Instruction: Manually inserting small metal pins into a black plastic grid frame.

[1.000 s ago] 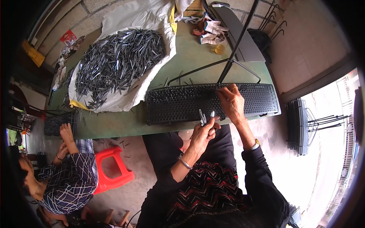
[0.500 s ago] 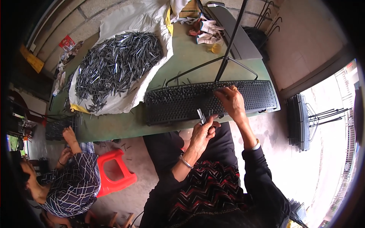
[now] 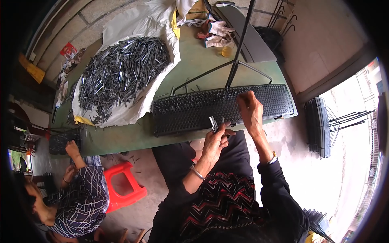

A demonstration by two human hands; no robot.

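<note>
Clasping slim shiny strips (image 3: 212, 123), the left hand (image 3: 216, 142) shows in the head view just before the near edge of the perforated black panel (image 3: 182, 118). Over that panel is the right hand (image 3: 253, 114), fingers curled; whether they pinch anything, I cannot tell. Beyond the panel's left end, dark strips (image 3: 125, 73) lie heaped on a white sack (image 3: 129, 24).

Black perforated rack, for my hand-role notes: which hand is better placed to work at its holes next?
Probably the right hand: it is over the rack, while the left hand holds thin strips near the rack's edge.
</note>
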